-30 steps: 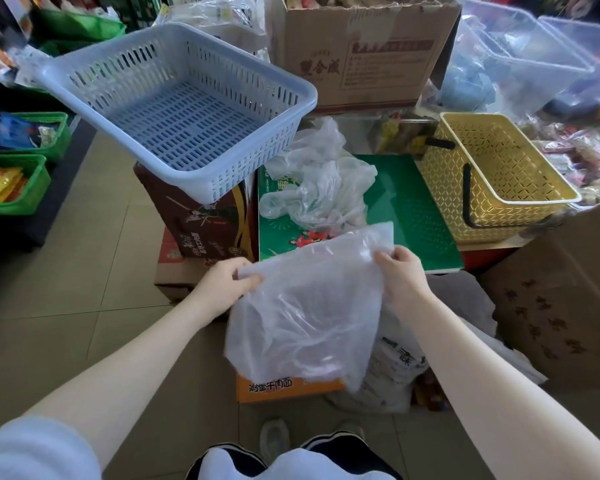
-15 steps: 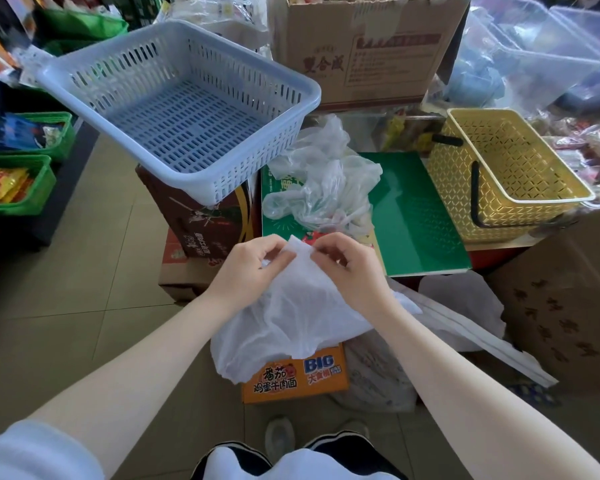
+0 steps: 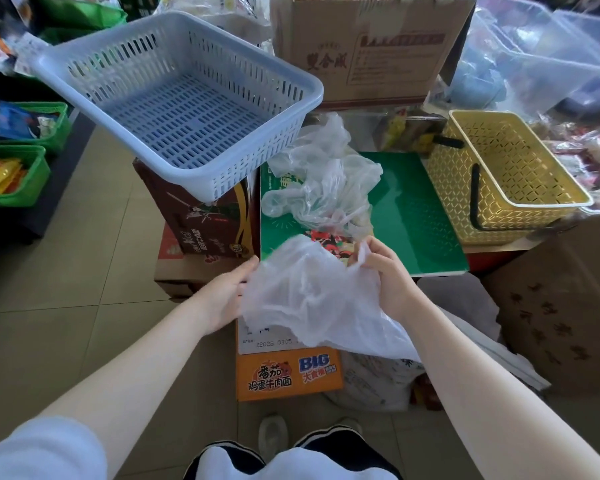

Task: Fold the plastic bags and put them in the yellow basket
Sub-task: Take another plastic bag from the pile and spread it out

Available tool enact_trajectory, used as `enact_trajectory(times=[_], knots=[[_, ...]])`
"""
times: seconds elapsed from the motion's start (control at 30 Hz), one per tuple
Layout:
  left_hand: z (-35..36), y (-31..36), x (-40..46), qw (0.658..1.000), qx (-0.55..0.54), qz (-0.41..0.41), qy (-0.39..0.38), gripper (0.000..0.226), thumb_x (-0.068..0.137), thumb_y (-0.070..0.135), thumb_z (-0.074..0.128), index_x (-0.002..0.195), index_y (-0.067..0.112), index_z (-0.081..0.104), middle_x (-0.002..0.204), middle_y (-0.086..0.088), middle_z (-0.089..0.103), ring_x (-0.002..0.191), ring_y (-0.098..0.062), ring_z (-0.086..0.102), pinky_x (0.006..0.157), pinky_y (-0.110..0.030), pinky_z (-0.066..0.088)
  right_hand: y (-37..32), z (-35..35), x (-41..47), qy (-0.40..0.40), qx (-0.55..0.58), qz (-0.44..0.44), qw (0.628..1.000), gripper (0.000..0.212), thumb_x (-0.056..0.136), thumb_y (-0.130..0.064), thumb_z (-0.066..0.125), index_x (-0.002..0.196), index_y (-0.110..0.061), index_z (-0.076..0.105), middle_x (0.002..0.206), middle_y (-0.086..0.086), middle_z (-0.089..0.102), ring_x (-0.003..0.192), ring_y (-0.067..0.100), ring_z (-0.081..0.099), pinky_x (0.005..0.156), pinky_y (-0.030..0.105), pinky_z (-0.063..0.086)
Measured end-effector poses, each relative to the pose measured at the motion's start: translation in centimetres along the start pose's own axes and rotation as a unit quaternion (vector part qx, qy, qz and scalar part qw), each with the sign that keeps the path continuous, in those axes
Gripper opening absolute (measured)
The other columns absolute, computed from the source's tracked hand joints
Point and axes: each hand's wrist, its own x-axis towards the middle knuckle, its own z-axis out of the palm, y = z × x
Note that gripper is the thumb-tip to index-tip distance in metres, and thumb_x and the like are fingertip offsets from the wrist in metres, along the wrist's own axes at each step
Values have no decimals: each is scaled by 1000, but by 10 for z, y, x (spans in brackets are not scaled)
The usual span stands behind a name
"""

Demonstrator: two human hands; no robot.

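Fingers (image 3: 368, 252) on bag (image 3: 309, 299) over green box (image 3: 420, 216)

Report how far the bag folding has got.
Done: nothing that shows; the yellow basket looks empty. In hand: one plastic bag, loosely gathered between the left hand and right hand. Left: a heap of crumpled bags on the green box.

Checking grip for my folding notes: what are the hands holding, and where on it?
One plastic bag: left hand at its left edge, right hand pinching its upper right edge.
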Motion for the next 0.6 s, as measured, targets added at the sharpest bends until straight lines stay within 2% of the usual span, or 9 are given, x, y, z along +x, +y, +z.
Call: enact_trajectory(times=[0.07, 0.17, 0.27, 0.33, 0.4, 0.43, 0.5, 0.57, 0.6], knots=[[4, -1, -3, 997, -41, -10, -68, 50, 80, 47, 53, 114, 12, 61, 108, -12, 67, 99, -27, 63, 89, -42, 48, 4, -2, 0, 21, -4, -3, 1000, 25, 83, 6, 41, 66, -13, 43, 55, -2, 48, 50, 12, 46, 59, 28, 33], [16, 1, -9, 986, -58, 2, -158, 53, 79, 42, 65, 120, 9, 61, 117, -15, 63, 104, -30, 61, 89, -43, 51, 11, -5, 2, 67, 10, 5, 998, 31, 89, 8, 36, 69, -12, 48, 57, 0, 47, 51, 13, 43, 61, 29, 32], [24, 5, -13, 983, -13, 2, -181, 46, 85, 32, 61, 122, 5, 58, 114, -16, 63, 104, -32, 61, 83, -40, 53, 16, -8, 3, 98, -16, 21, 995, 26, 93, 0, 41, 78, -14, 59, 69, 5, 49, 62, 18, 46, 62, 32, 36], [29, 7, -10, 991, -10, 10, -131, 32, 92, 23, 53, 113, 1, 60, 93, -15, 65, 84, -27, 63, 72, -34, 55, 20, -12, 2, 115, -30, 15, 993, 25, 94, -8, 48, 75, -17, 60, 70, 4, 50, 63, 17, 46, 62, 31, 36], [28, 8, -3, 998, -36, 28, -43, 19, 96, 17, 47, 104, 4, 57, 66, -3, 51, 58, -14, 51, 56, -24, 47, 21, -18, -1, 139, -25, -4, 990, 27, 95, -12, 51, 69, -20, 56, 68, 2, 45, 62, 16, 41, 60, 30, 33], [23, 7, 3, 999, -30, 38, 15, 18, 98, 14, 42, 105, 5, 57, 61, 1, 42, 53, -10, 43, 54, -22, 41, 21, -20, -2, 160, -16, -11, 987, 30, 95, -14, 52, 65, -22, 54, 68, 0, 42, 62, 15, 38, 60, 29, 32], [5, 1, 14, 994, 15, 38, 105, 25, 98, 9, 37, 113, 4, 57, 67, -1, 43, 58, -11, 42, 56, -22, 39, 21, -27, -4, 229, -28, -24, 973, 35, 95, -19, 52, 60, -22, 47, 67, -2, 38, 61, 12, 33, 58, 27, 28], [-14, -10, 23, 988, 43, 13, 147, 28, 94, 4, 41, 114, 1, 59, 89, -11, 60, 75, -18, 55, 62, -26, 48, 16, -34, -5, 310, -63, -30, 948, 36, 94, -24, 54, 61, -21, 42, 65, -4, 34, 60, 9, 29, 57, 26, 26], [-21, -15, 25, 985, 47, -8, 164, 29, 90, 0, 42, 112, 1, 61, 100, -14, 63, 83, -22, 58, 65, -26, 48, 14, -38, -4, 338, -64, -35, 938, 35, 94, -24, 55, 61, -20, 43, 64, -5, 34, 60, 9, 29, 58, 25, 27]])
